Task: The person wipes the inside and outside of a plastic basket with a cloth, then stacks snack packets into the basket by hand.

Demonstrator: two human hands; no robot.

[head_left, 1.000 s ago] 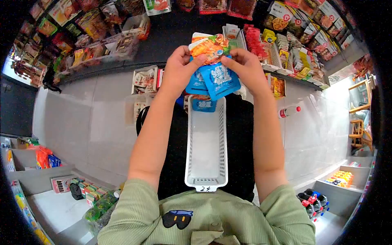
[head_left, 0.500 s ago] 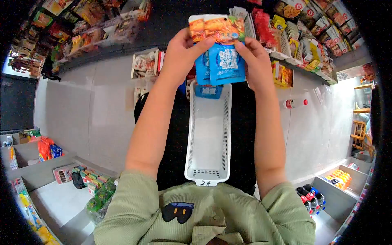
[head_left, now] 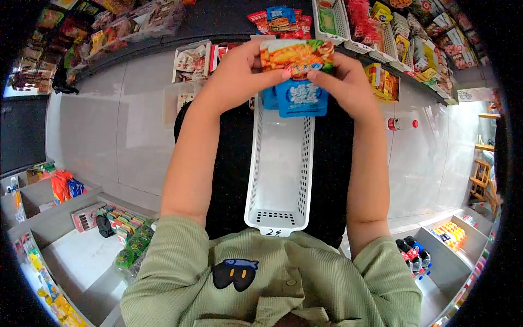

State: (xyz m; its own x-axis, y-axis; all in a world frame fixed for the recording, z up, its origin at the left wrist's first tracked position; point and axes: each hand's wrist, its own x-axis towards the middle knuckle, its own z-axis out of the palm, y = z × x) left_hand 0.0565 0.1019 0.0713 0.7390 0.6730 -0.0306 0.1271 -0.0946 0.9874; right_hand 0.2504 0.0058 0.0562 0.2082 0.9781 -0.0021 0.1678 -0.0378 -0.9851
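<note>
Between my hands are blue snack pouches (head_left: 303, 98) with orange food pictures on their upper parts. They overlap, so I cannot tell exactly how many there are. My left hand (head_left: 239, 73) is closed on their left side, thumb across the front. The right side is pinched by my right hand (head_left: 344, 82), its thumb on the front too. Just below the pouches, a long white plastic basket (head_left: 280, 163) marked "24" rests on my lap. Its far end is hidden behind the pouches and my hands.
Red and blue packets (head_left: 280, 23) lie on the dark shelf ahead. White baskets of snacks (head_left: 376, 41) line the right. A small box of packets (head_left: 192, 61) stands at left. One bottle with a red cap (head_left: 402, 124) is on the floor at right.
The pouches have come lower and their tops tilt more toward me, with both hands moving along. The blue pouch seen in the basket's far end is now covered. The view has shifted slightly.
</note>
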